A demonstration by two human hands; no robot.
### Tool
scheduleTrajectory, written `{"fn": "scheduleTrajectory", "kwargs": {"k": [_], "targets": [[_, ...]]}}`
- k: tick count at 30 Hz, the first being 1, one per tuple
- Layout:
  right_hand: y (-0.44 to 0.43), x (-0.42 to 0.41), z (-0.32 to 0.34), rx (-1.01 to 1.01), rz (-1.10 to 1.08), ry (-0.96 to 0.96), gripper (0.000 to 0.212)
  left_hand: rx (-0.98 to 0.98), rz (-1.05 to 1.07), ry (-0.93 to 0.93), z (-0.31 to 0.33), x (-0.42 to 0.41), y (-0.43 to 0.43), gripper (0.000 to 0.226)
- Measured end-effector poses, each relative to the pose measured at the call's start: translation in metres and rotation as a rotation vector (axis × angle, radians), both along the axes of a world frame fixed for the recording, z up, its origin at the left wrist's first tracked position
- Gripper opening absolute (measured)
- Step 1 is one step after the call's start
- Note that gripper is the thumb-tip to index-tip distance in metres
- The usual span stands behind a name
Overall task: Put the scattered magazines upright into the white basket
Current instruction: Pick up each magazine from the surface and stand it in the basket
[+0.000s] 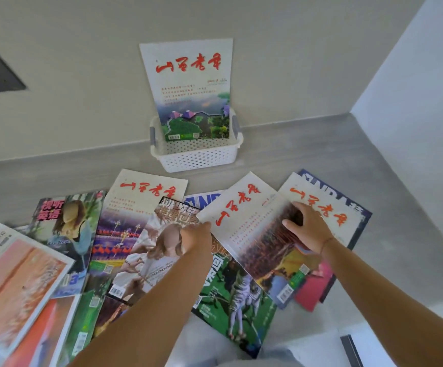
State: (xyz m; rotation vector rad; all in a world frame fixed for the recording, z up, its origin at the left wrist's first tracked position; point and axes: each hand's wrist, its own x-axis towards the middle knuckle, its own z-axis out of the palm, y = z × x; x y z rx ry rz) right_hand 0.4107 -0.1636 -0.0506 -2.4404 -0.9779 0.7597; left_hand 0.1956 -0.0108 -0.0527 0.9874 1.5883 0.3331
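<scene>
- The white basket [196, 154] is of plastic, a rectangle with rows of small holes in its walls and grey handles at the two short ends; it stands on the grey floor [307, 149] against the pale wall [82, 75].
- One magazine with a white cover and red title [188, 86] stands upright in the basket, its long axis vertical, leaning back on the wall, cover facing outward.
- The other magazines lie flat and overlapping on the floor in front of the basket; their covers are glossy and thin.
- The left hand [197, 235] lies with its fingers at the left edge of the white-and-brown magazine [257, 234]; the grip looks loose, but whether it pinches the edge I cannot tell.
- The right hand [307, 229] rests on the same magazine at its right side, fingers spread and bent, pressing down and not closed around it.
- This magazine lies tilted, its long axis running from upper left to lower right, the title end toward the basket.
- It covers partly a green football magazine [241, 308] and another white magazine [328, 207].
</scene>
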Motion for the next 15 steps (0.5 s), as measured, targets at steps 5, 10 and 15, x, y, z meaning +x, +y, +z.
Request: {"fn": "scheduleTrajectory", "kwargs": {"k": [5, 10, 15], "targets": [[-0.001, -0.008, -0.001, 0.019, -0.012, 0.071, 0.058, -0.182, 0.144, -0.17, 0.006, 0.008, -0.006, 0.015], [0.011, -0.012, -0.002, 0.117, -0.075, 0.215, 0.047, -0.143, -0.134, -0.204, 0.015, 0.016, -0.017, 0.033], [0.021, 0.004, 0.005, 0.046, 0.01, 0.154, 0.024, -0.186, -0.598, -0.102, 0.033, 0.007, -0.028, 0.03]]}}
